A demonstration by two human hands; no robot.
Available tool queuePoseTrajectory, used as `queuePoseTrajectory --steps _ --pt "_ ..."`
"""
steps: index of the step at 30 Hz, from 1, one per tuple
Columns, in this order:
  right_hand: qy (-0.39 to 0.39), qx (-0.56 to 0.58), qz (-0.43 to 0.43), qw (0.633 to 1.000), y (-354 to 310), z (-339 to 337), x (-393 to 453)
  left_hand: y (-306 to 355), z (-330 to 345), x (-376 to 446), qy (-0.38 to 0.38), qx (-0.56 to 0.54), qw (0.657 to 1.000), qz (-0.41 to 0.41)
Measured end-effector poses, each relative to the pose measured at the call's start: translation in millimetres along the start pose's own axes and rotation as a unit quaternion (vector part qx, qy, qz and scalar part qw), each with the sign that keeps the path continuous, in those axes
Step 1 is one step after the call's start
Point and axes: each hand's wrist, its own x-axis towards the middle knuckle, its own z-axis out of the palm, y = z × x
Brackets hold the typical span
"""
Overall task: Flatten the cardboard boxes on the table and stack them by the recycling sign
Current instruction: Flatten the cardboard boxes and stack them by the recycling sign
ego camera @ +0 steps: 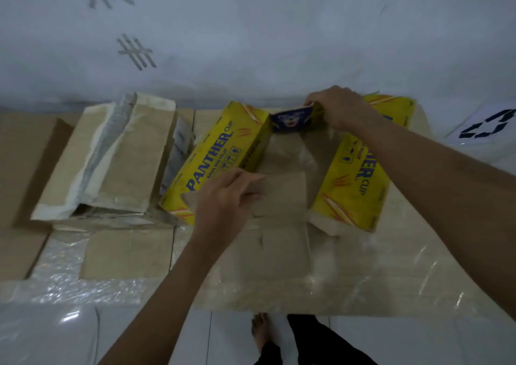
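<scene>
I am looking down on the yellow box [220, 152], printed PANTHER CUP, which is sitting open at the middle of the table [391, 275], and I am taking it as my landmark. My left hand [223, 199] is reaching in at its near end, fingers and thumb curling round the near brown flap [279, 194] and pinching it. My right hand [339, 107] is working at the far end, fingers clamping over the top edge of the blue end flap [290, 118], the one carrying a printed animal face. The box's two long yellow side panels are splaying outward to either side of my hands, with the brown inside lying bare between them.

Just left of the yellow box, touching it or nearly so, a plain brown box [111, 158] with torn white tape along its top is resting closed. To the right of the yellow box, at the table's far right corner, the recycling sign [485, 127] is lying flat, only partly in view. Crinkled clear plastic, as far as the blur lets me tell, is covering the tabletop nearer to me than the yellow box.
</scene>
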Motion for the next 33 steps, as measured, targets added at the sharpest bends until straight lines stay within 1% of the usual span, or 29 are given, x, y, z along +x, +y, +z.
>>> queuePoseTrajectory --steps 4,7,9,10,11,12,13,14,15,16,17,18,19,20,21,22,24,26,28,29,31,33 --pt "-0.019 -0.016 0.011 1.0 21.6 0.0 -29.5 -19.9 -12.3 0.2 -0.008 0.022 0.995 -0.1" --pt "-0.05 -0.013 0.042 0.998 34.8 14.6 -60.4 -28.6 -10.9 -0.4 -0.018 0.059 0.983 -0.175" --pt "-0.069 0.013 0.078 0.994 43.4 30.5 -80.3 -35.5 -8.4 -2.0 -0.02 0.055 0.975 -0.215" --pt "-0.056 0.03 0.103 0.993 46.6 40.2 -91.5 -39.7 -6.9 -2.6 -0.025 0.05 0.97 -0.235" --pt "-0.025 0.051 0.126 0.99 49.5 52.4 -104.0 -43.9 -5.9 -2.2 -0.036 0.045 0.966 -0.252" --pt "0.026 0.08 0.148 0.985 49.0 65.7 -116.8 -47.4 -4.9 -0.7 -0.052 0.045 0.962 -0.264" --pt "0.092 0.114 0.173 0.974 45.0 79.4 -129.0 -48.9 -4.4 1.5 -0.069 0.047 0.958 -0.273" --pt "0.165 0.157 0.219 0.949 37.3 93.9 -139.7 -49.0 -4.5 3.7 -0.084 0.048 0.955 -0.281" --pt "0.231 0.212 0.287 0.905 23.0 100.9 -150.1 -48.0 -4.4 5.7 -0.095 0.048 0.952 -0.286" --pt "0.284 0.285 0.375 0.835 8.7 111.5 -156.8 -46.6 -4.5 7.2 -0.105 0.048 0.951 -0.287" --pt "0.31 0.375 0.465 0.74 -8.2 117.5 -162.6 -45.6 -4.5 7.9 -0.114 0.05 0.949 -0.29" --pt "0.29 0.484 0.535 0.629 -26.3 121.1 -168.2 -44.5 -4.8 8.3 -0.121 0.052 0.946 -0.296" --pt "0.237 0.599 0.563 0.518 -40.4 128.5 -169.6 -44.7 -4.1 8.3 -0.123 0.056 0.944 -0.3" --pt "0.174 0.704 0.542 0.424 -52.7 135.7 -170.3 -45.0 -2.9 7.8 -0.121 0.061 0.945 -0.298" --pt "0.128 0.771 0.504 0.367 -64.9 140.7 -171.6 -45.6 -1.3 6.9 -0.116 0.066 0.947 -0.293" --pt "0.111 0.802 0.473 0.348 -76.6 142.4 -172.2 -46.9 0.5 6.0 -0.114 0.069 0.949 -0.286" --pt "0.129 0.816 0.434 0.359 -92.5 148.0 -167.7 -52.3 4.2 4.9 -0.133 0.062 0.949 -0.279" --pt "0.159 0.821 0.399 0.375 -108.2 139.0 -160.8 -60.3 7.3 5.4 -0.187 0.053 0.941 -0.277" --pt "0.182 0.814 0.387 0.393 -116.8 132.4 -156.2 -67.2 10.5 6.0 -0.233 0.034 0.929 -0.285" --pt "0.184 0.811 0.383 0.402 -119.7 130.9 -154.8 -69.5 12.4 6.1 -0.244 0.021 0.923 -0.296" --pt "0.168 0.803 0.384 0.424 -125.5 128.5 -155.7 -69.8 13.9 5.0 -0.235 -0.003 0.918 -0.321" --pt "0.146 0.804 0.389 0.426 -132.1 120.3 -154.5 -65.7 8.8 5.8 -0.211 -0.014 0.919 -0.333"
